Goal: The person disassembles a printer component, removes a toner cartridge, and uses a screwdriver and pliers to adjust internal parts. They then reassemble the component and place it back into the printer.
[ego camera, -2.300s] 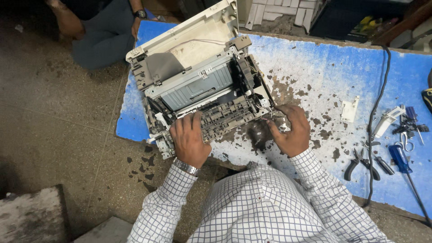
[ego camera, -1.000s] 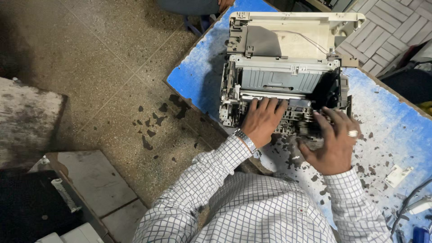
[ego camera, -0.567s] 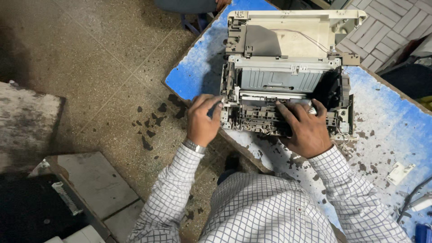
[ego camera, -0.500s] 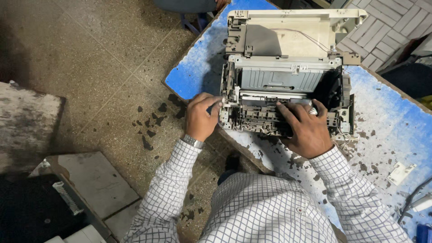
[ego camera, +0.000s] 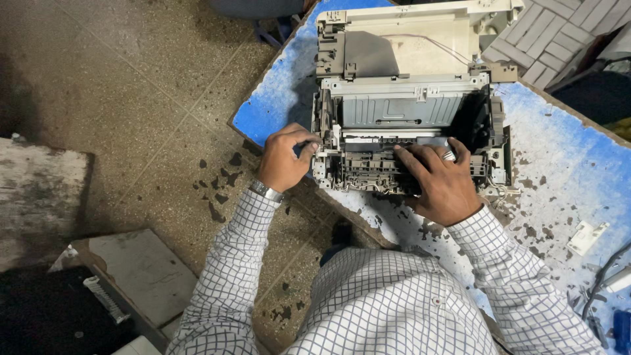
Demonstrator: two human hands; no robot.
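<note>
An opened, stripped printer point(ego camera: 407, 105) with a grey-white body stands on a worn blue table point(ego camera: 565, 177). Its cover is tilted back and the inner frame and black mechanism are exposed. My left hand point(ego camera: 284, 159) curls against the printer's left side, fingers gripping the edge of the frame. My right hand point(ego camera: 439, 181) lies on the black mechanism at the front, fingers spread and pressing into it. Both arms wear a checked white shirt, and the left wrist carries a metal watch.
A small white plastic part point(ego camera: 587, 235) lies on the table at the right, with cables and tool handles point(ego camera: 611, 296) near the lower right corner. The stained stone floor point(ego camera: 131, 98) is on the left. A grey slab point(ego camera: 141, 276) and dark clutter lie lower left.
My left hand moved from the front mechanism to the printer's left side. My right hand shifted left onto the front mechanism. The view moved from an earlier angle of the table.
</note>
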